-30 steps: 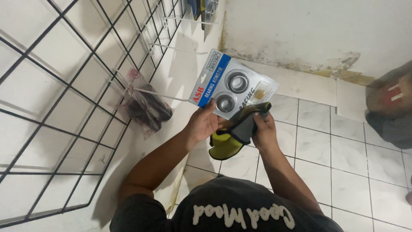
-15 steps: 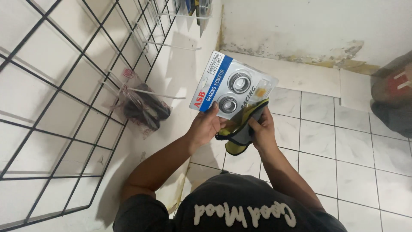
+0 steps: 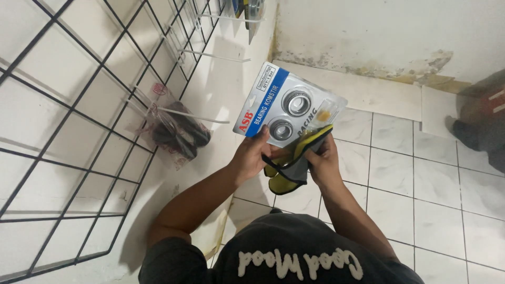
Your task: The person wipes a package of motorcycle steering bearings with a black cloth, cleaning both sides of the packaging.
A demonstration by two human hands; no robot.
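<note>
A blister pack (image 3: 286, 113) with a blue-and-white card and two round metal bearings under clear plastic is held up in front of me. My left hand (image 3: 251, 158) grips its lower edge. My right hand (image 3: 322, 159) presses a yellow-and-grey cloth (image 3: 291, 167) against the pack's lower right corner; the cloth hangs down between both hands.
A black wire grid (image 3: 79, 131) covers the white tiled wall on the left, with white hooks (image 3: 194, 117) sticking out. A clear bag of dark parts (image 3: 176, 134) hangs on one hook. More packs (image 3: 251, 8) hang at the top. White floor tiles lie below; a person (image 3: 481, 123) is at the right edge.
The pack and both hands have shifted slightly lower and to the right in view. The cloth stays pressed at the pack's lower corner.
</note>
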